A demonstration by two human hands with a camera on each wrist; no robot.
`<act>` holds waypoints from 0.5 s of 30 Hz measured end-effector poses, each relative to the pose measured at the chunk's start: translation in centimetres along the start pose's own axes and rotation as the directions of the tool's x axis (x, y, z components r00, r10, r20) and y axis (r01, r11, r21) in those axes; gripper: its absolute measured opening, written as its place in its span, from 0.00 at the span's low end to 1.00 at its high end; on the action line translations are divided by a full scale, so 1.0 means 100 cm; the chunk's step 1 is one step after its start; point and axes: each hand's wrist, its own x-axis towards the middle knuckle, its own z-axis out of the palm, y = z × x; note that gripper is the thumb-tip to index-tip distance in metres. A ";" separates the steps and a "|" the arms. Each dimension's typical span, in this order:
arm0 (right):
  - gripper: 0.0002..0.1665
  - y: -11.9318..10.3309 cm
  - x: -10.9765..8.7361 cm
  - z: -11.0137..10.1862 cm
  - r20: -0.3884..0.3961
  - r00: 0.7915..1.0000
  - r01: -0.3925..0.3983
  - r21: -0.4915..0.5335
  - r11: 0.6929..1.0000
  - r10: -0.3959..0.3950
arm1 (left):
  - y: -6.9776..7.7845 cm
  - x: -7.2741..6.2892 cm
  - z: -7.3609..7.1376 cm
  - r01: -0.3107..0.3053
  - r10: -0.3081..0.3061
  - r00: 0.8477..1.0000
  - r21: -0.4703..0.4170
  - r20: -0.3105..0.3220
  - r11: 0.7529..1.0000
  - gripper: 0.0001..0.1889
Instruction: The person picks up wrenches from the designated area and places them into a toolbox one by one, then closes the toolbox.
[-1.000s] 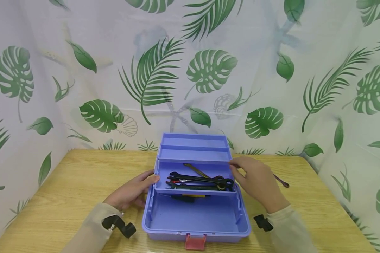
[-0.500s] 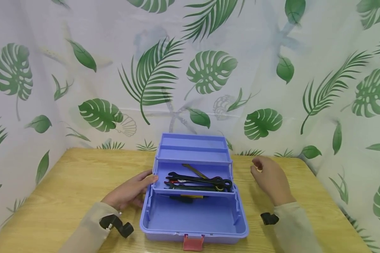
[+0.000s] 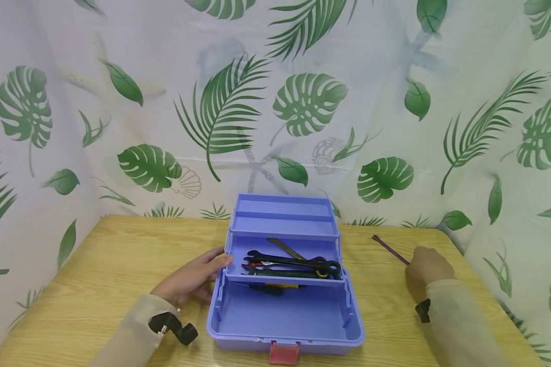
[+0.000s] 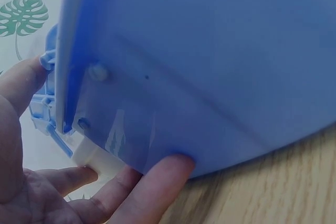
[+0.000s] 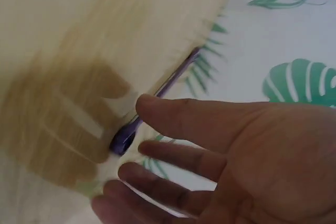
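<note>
A blue plastic toolbox [image 3: 284,311] with fold-out trays stands on the table in the head view. My left hand [image 3: 196,272] holds its left side, the thumb over the tray edge; in the left wrist view the fingertips [image 4: 178,163] rest against the blue wall. A slim purple wrench [image 3: 390,248] lies on the table to the right of the box. Over its near end is my right hand [image 3: 428,265]. The right wrist view has the thumb and fingers of that hand spread on either side of the wrench's ring end [image 5: 124,139].
Black combination wrenches [image 3: 289,259] and a brass-coloured tool [image 3: 285,247] lie in the toolbox's middle tray. A black-and-yellow handled tool [image 3: 271,289] shows beneath it. A red latch [image 3: 283,352] hangs at the front. Behind the wooden table [image 3: 133,255] is a leaf-print cloth [image 3: 257,168].
My right hand has left the toolbox's right edge, moving right and toward the near end of the purple wrench. My left hand stays on the box.
</note>
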 end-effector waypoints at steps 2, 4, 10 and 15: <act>0.06 0.005 0.002 -0.002 0.006 1.000 0.019 -0.017 1.000 -0.019 | 0.000 0.000 0.000 -0.002 0.002 1.000 0.005 -0.005 1.000 0.42; 0.06 0.009 0.004 -0.003 0.001 0.999 0.040 -0.041 0.998 -0.040 | 0.000 0.001 0.001 -0.002 0.002 1.000 0.007 -0.009 1.000 0.42; 0.09 0.012 0.009 -0.005 -0.031 0.999 0.026 -0.073 0.997 -0.028 | 0.001 0.001 0.001 0.000 0.000 1.000 0.006 -0.007 1.000 0.42; 0.12 0.014 0.010 0.004 -0.085 0.994 0.056 -0.115 0.992 -0.066 | 0.002 -0.001 0.001 0.000 0.000 1.000 0.008 -0.002 1.000 0.42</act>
